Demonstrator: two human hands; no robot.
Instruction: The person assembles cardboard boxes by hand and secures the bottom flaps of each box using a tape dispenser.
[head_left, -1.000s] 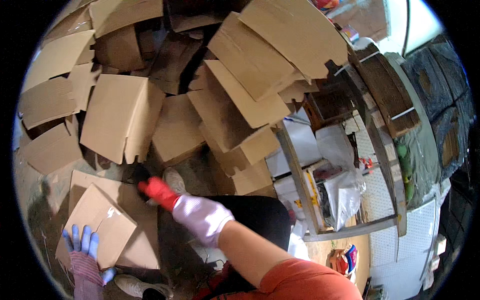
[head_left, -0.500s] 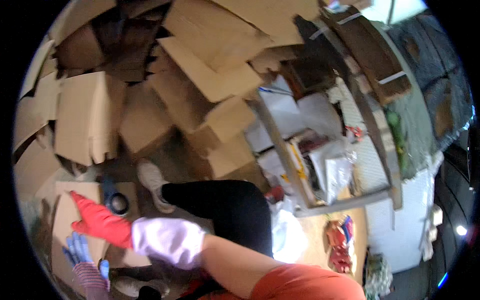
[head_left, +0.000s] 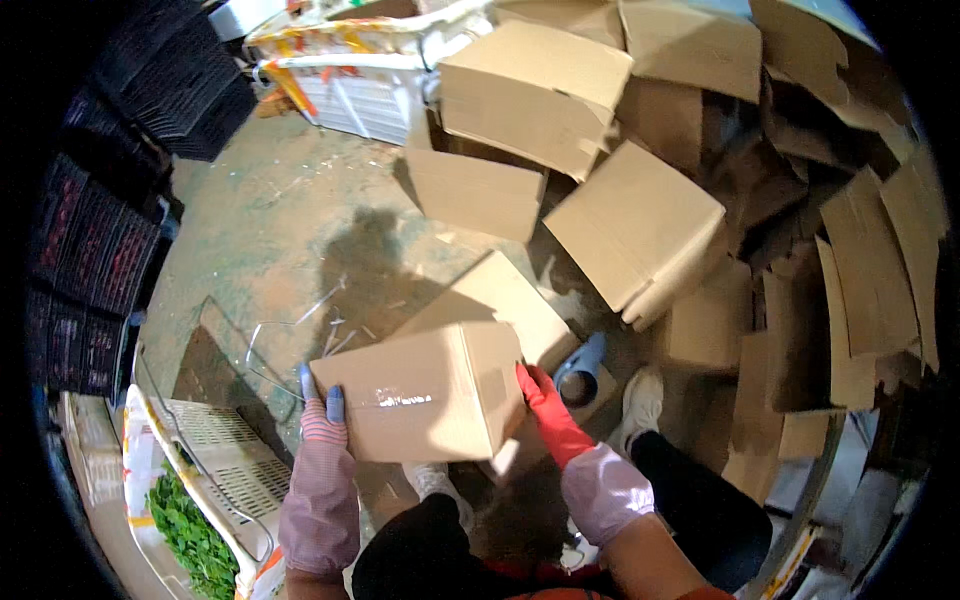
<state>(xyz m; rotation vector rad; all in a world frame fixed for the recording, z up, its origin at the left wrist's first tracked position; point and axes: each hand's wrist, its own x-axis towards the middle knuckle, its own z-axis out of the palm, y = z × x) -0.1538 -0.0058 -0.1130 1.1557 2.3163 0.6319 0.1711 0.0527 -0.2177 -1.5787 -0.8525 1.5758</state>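
A brown cardboard box (head_left: 410, 395), with a shiny strip of clear tape along its upper face, is held between my two hands above the floor. My left hand (head_left: 325, 405), in a blue-grey glove with a striped cuff, grips its left end. Against its right end presses my right hand (head_left: 550, 410), in a red glove; part of its fingers is hidden by the box. A blue tape dispenser (head_left: 585, 365) lies just beyond my right hand. Behind the held box is another piece of cardboard (head_left: 500, 295), partly covered by it.
Cardboard boxes (head_left: 640, 225) are heaped ahead and to the right. At the left are stacked black crates (head_left: 95, 240) and a white basket (head_left: 235, 470) with green leaves (head_left: 195, 530). White crates (head_left: 350, 95) stand at the back. Loose strapping (head_left: 300, 320) lies on the floor.
My view has swung left, from the box pile and side shelf to the open floor. My hands, earlier low over cardboard with fingers stretched out, now hold a box between them.
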